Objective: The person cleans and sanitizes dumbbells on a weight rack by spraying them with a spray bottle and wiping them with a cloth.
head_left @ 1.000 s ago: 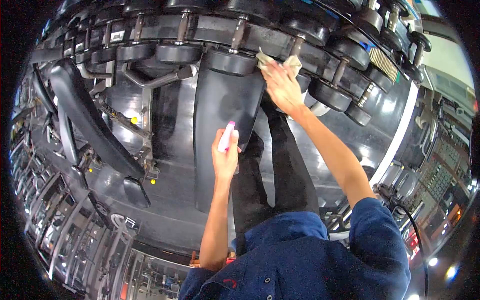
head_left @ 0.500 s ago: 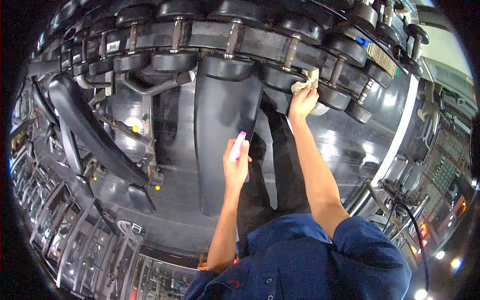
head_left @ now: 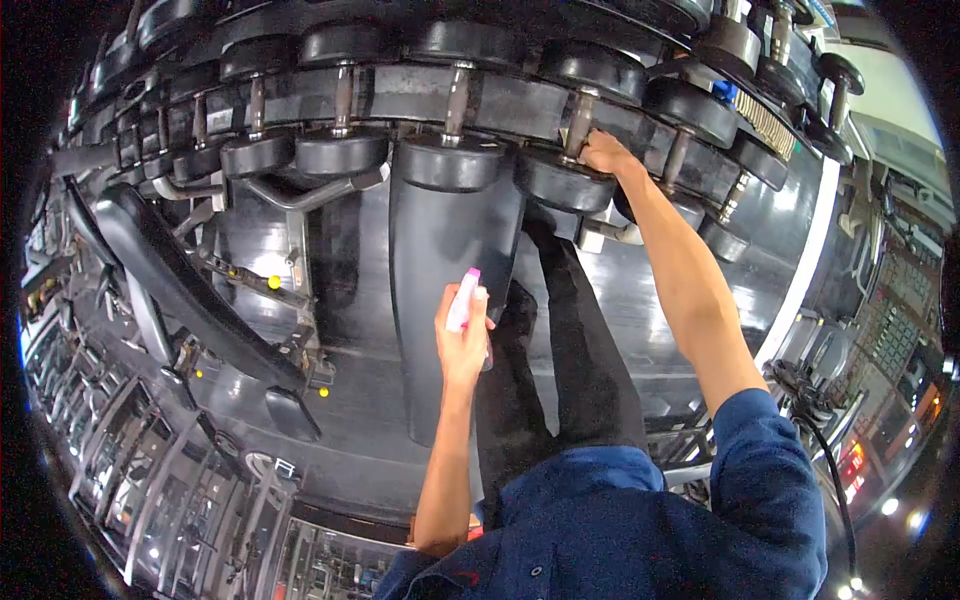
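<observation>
My left hand (head_left: pixel 463 335) is closed around a small spray bottle with a white and pink head (head_left: pixel 464 300), held over the black bench pad (head_left: pixel 440 260). My right hand (head_left: pixel 605 152) is curled against the handle (head_left: pixel 580 122) of a black dumbbell (head_left: pixel 567 180) on the rack. The pale cloth seen in that hand a moment ago is hidden now, behind or under the fingers. Just left of it lies another black dumbbell (head_left: pixel 452 165), its near end over the top of the pad.
More dumbbells (head_left: pixel 341 150) line the rack on both sides. An inclined black bench (head_left: pixel 190 280) stands at left, near a metal frame with yellow knobs (head_left: pixel 274 282). At right a white strip (head_left: pixel 800 270) runs along the dark floor.
My right hand has moved up and slightly left, from the dumbbell's near end to its handle, and the cloth has gone out of sight. My left hand has shifted slightly left with the spray bottle.
</observation>
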A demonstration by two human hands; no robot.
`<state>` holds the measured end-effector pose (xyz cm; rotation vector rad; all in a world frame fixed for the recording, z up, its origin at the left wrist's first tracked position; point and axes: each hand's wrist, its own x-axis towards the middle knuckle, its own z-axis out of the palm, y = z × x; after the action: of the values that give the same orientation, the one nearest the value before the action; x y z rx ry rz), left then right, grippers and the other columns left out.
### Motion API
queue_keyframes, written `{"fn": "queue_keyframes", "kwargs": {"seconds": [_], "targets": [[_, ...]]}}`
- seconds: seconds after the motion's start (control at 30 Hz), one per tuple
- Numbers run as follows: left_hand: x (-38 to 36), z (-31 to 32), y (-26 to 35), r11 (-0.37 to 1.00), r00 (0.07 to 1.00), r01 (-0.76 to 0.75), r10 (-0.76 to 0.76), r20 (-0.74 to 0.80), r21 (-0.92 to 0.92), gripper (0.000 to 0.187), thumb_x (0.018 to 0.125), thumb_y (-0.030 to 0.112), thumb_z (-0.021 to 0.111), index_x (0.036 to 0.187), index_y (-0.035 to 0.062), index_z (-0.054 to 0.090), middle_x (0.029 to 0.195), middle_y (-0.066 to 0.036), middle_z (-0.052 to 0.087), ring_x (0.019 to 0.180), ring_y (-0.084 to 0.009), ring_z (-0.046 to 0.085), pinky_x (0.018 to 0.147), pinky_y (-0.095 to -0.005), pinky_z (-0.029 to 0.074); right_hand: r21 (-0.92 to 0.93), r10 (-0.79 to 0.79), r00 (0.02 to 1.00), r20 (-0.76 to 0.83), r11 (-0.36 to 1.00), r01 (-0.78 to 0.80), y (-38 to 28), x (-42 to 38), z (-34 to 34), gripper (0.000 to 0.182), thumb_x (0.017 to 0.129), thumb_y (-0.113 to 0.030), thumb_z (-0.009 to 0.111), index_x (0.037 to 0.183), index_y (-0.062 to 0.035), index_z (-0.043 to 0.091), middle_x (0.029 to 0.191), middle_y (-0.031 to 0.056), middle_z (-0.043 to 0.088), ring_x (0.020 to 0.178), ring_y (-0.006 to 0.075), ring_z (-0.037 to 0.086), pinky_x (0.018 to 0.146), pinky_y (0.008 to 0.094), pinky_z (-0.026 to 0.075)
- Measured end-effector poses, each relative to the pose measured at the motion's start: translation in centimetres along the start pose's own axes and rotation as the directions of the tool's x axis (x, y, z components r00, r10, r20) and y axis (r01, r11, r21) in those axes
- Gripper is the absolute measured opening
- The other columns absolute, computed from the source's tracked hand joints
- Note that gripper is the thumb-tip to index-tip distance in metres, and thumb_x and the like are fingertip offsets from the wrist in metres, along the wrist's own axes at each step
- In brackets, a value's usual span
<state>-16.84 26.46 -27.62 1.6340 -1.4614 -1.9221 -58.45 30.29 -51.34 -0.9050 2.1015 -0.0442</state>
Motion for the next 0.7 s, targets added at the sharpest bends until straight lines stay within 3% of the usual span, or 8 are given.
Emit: {"fn": "queue_keyframes", "kwargs": {"seconds": [0.07,0.17,0.27,0.33,0.43,0.47,0.63,0.7], "targets": [[0.1,0.2,0.3,1.000,1.000,0.000,0.000,0.003,0.008,0.029,0.114,0.036,0.068,0.112,0.0066,0.067,0.077,0.002,0.059,0.063,-0.0056,0.060,0.052,-0.0255,0.045,0.020,0.042,0.994,0.099,0.999,-0.044,-0.2,0.1,-0.8,0.044,0.094,-0.026,0.060,0.120,0.0057,0.077,0.125,0.0356,0.072,0.127,0.0481,0.070,0.104,0.0517,0.056],[0.3,0.2,0.7,0.997,0.998,-0.028,0.024,0.054,0.069,0.033,0.117,0.036,0.063,0.116,0.0036,0.067,0.101,-0.002,0.070,0.066,-0.0080,0.065,0.059,-0.0264,0.053,0.053,-0.028,1.000,0.007,0.998,0.028,0.1,-1.9,-0.5,0.043,0.100,-0.027,0.058,0.127,0.0024,0.074,0.134,0.0326,0.070,0.131,0.0511,0.065,0.112,0.0521,0.053],[0.0,0.5,1.0,0.999,0.998,-0.003,0.000,0.066,0.046,0.034,0.117,0.037,0.063,0.117,0.0034,0.067,0.102,-0.003,0.070,0.066,-0.0081,0.065,0.060,-0.0264,0.052,0.253,-0.082,0.982,-0.168,0.960,0.123,-1.5,-8.1,-1.5,0.037,0.110,-0.024,0.051,0.129,0.0021,0.070,0.138,0.0313,0.068,0.131,0.0512,0.063,0.115,0.0532,0.050],[-0.2,0.9,1.1,0.999,0.997,-0.012,0.009,0.074,0.037,0.034,0.117,0.038,0.063,0.116,0.0036,0.067,0.101,-0.003,0.070,0.066,-0.0080,0.065,0.060,-0.0265,0.052,0.176,-0.151,0.928,-0.339,0.959,0.221,-3.6,-10.9,-2.4,0.037,0.108,-0.020,0.048,0.117,0.0097,0.069,0.124,0.0341,0.071,0.126,0.0507,0.064,0.112,0.0546,0.050],[0.1,1.5,0.7,0.999,0.995,-0.031,0.028,0.092,0.030,0.034,0.116,0.038,0.064,0.115,0.0041,0.067,0.101,-0.003,0.070,0.066,-0.0081,0.065,0.059,-0.0266,0.052,-0.143,-0.395,0.807,-0.439,0.917,0.371,-7.6,-14.2,-2.9,0.025,0.105,-0.014,0.056,0.113,0.0061,0.069,0.116,0.0302,0.070,0.117,0.0488,0.066,0.108,0.0574,0.051],[-0.1,1.7,0.8,0.999,0.995,-0.035,0.032,0.099,0.029,0.034,0.116,0.038,0.064,0.115,0.0043,0.067,0.100,-0.003,0.070,0.067,-0.0081,0.065,0.059,-0.0267,0.051,-0.065,-0.287,0.846,-0.450,0.955,0.290,-9.0,-14.9,-2.8,0.024,0.104,-0.013,0.056,0.114,0.0063,0.068,0.116,0.0295,0.070,0.119,0.0489,0.064,0.108,0.0576,0.051],[0.1,2.7,1.8,0.999,0.995,-0.032,0.032,0.094,0.008,0.030,0.114,0.034,0.069,0.107,0.0047,0.067,0.081,0.002,0.060,0.066,-0.0067,0.060,0.061,-0.0267,0.049,0.019,-0.571,0.690,-0.445,0.764,0.645,-11.0,-8.7,-1.5,0.026,0.109,-0.017,0.054,0.116,0.0034,0.069,0.113,0.0241,0.071,0.117,0.0474,0.065,0.106,0.0564,0.052],[0.2,2.8,1.9,1.000,0.995,-0.028,0.028,0.101,0.000,0.031,0.114,0.034,0.069,0.108,0.0046,0.067,0.082,0.002,0.060,0.066,-0.0073,0.060,0.062,-0.0268,0.049,0.111,-0.551,0.782,-0.291,0.792,0.600,-11.4,-4.1,-0.6,0.030,0.108,-0.020,0.056,0.119,0.0036,0.072,0.117,0.0245,0.074,0.116,0.0483,0.068,0.105,0.0558,0.054]]}}
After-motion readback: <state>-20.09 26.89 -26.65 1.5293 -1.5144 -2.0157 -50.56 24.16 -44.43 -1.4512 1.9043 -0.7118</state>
